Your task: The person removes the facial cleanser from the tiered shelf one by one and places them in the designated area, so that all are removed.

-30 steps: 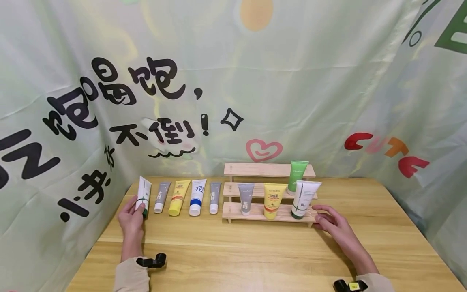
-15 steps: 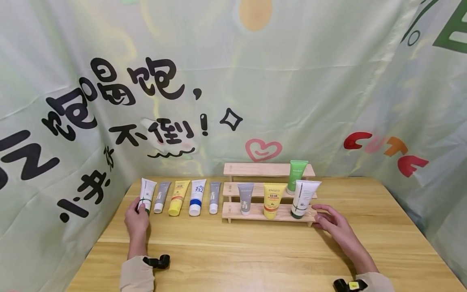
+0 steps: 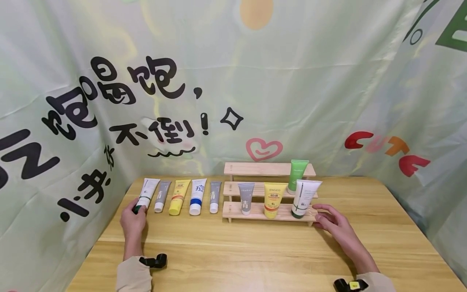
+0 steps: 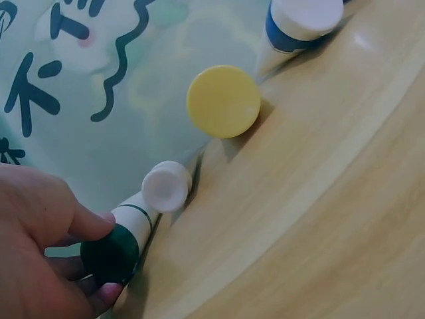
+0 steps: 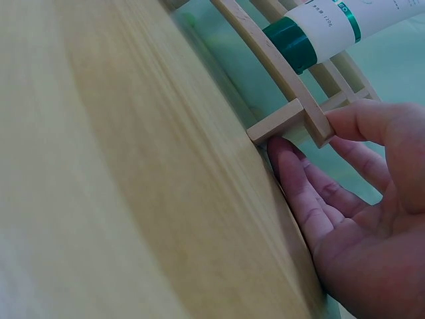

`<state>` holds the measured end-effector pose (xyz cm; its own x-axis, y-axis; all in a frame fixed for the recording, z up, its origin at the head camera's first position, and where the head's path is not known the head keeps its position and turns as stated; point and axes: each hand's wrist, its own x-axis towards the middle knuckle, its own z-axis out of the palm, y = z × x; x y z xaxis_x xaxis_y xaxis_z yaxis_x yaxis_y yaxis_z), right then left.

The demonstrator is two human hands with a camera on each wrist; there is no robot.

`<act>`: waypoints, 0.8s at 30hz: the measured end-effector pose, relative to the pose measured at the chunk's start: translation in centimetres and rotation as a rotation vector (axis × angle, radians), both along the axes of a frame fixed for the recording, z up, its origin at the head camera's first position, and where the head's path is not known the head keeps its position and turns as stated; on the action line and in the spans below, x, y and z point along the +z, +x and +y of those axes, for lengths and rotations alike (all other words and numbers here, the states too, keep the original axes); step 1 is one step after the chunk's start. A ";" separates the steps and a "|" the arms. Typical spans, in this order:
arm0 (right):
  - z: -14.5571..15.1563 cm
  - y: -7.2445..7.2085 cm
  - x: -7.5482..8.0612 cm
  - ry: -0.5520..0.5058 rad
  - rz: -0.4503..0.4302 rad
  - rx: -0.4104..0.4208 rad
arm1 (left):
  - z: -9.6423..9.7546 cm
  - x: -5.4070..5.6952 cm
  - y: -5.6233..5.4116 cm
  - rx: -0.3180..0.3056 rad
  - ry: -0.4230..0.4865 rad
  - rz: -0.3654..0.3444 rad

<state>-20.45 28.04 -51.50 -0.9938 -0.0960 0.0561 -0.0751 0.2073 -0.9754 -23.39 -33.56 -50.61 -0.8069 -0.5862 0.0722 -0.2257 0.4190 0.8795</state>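
My left hand [image 3: 133,221] pinches the dark green cap [image 4: 111,254] of a white tube [image 3: 148,190] lying at the left end of a row on the table. Right of it lie a small grey tube [image 3: 162,196], a yellow tube [image 3: 179,196], a white tube with a blue band [image 3: 198,196] and another grey tube [image 3: 215,196]. My right hand [image 3: 337,223] holds the right end of the three-step wooden rack [image 3: 233,209] with thumb and fingers, low by its leg. Close above that hand stands a white tube with a green cap [image 5: 325,30] on the bottom step.
On the bottom step also stand a grey tube [image 3: 246,198] and a yellow tube [image 3: 273,200]. A green tube [image 3: 297,176] is on the middle step, at the right. Behind the wooden table [image 3: 233,255] hangs a printed pale green cloth [image 3: 310,101].
My left hand has set the white tube down beside the small grey one, moving it right, and its fingers have slid down to the cap. The right hand and rack have not moved.
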 end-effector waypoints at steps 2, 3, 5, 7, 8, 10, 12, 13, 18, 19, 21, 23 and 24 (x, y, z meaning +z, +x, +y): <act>0.0 0.0 0.0 -0.002 0.000 -0.001 | 0.1 0.1 -0.1 0.006 -0.001 -0.002; 0.0 0.0 0.0 -0.001 -0.001 -0.002 | 0.2 0.1 -0.1 0.006 -0.001 -0.003; 0.0 0.1 0.1 -0.003 0.000 -0.003 | 0.3 0.2 -0.2 0.004 -0.008 0.000; 0.0 0.1 0.1 -0.003 0.000 -0.005 | 0.4 0.2 -0.3 0.002 -0.018 0.000; 0.0 0.1 0.1 -0.002 0.000 -0.005 | 0.4 0.1 -0.3 0.001 -0.020 -0.001; 0.0 0.1 0.1 -0.002 -0.002 -0.004 | 0.4 0.0 -0.4 -0.001 -0.026 -0.004; 0.0 0.1 0.1 0.000 -0.005 -0.005 | 0.4 0.0 -0.4 -0.002 -0.025 -0.010; -0.1 0.1 0.1 -0.001 -0.007 -0.005 | 0.4 0.0 -0.4 -0.001 -0.024 -0.012; 0.0 0.0 0.1 -0.002 -0.019 -0.003 | 0.5 0.2 -0.2 0.011 -0.008 -0.019; 0.0 0.0 0.1 -0.002 -0.022 -0.003 | 0.5 0.2 -0.2 0.013 -0.009 -0.020; 0.0 0.0 0.1 -0.001 -0.024 -0.004 | 0.6 0.3 -0.2 0.014 -0.005 -0.020; 0.0 0.0 0.1 -0.002 -0.026 -0.006 | 0.6 0.4 -0.2 0.016 -0.004 -0.018; 0.1 0.0 0.0 -0.001 -0.026 -0.005 | 0.6 0.5 -0.2 0.017 -0.003 -0.014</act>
<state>-20.43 28.09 -51.46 -0.9954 -0.0911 0.0301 -0.0485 0.2063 -0.9773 -23.60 -32.96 -50.15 -0.7978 -0.5997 0.0628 -0.2451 0.4177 0.8749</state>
